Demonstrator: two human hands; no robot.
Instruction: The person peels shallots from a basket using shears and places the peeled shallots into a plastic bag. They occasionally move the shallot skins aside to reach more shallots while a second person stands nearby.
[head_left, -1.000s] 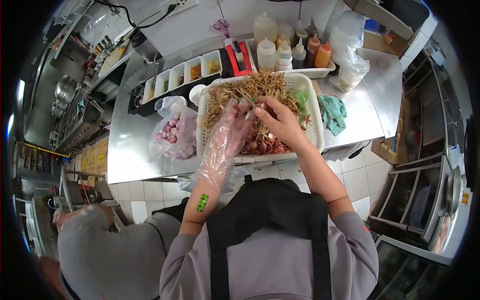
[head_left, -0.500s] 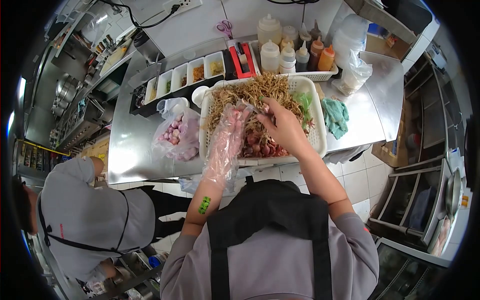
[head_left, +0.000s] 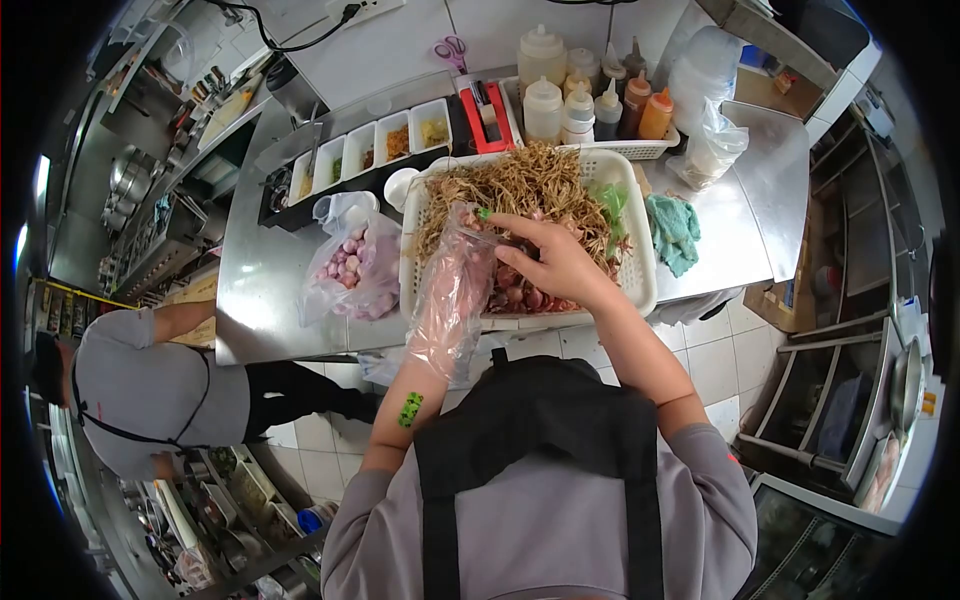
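Observation:
My left hand (head_left: 466, 240) is inside a clear plastic bag or glove that reaches up the forearm. Its fingers are curled closed over the basket; what they hold, if anything, is hidden by the wrinkled plastic. My bare right hand (head_left: 556, 258) comes in from the right, index finger stretched to the left fingertips, thumb apart from it. A small green patch shows at that index fingertip. Beneath both hands, a white plastic basket (head_left: 645, 280) holds red shallots (head_left: 522, 294) with dry, straw-coloured roots or stalks (head_left: 520, 178) heaped behind them.
A plastic bag of peeled shallots (head_left: 348, 262) lies left of the basket. Seasoning tubs (head_left: 362, 148), a red holder (head_left: 487, 120) and squeeze bottles (head_left: 578, 112) line the back. A green cloth (head_left: 672, 234) lies right. Another person (head_left: 150, 375) stands at the left.
My right hand has shifted left, its index finger now reaching the gloved left fingertips. The other person has moved further left, with an arm stretched toward the counter.

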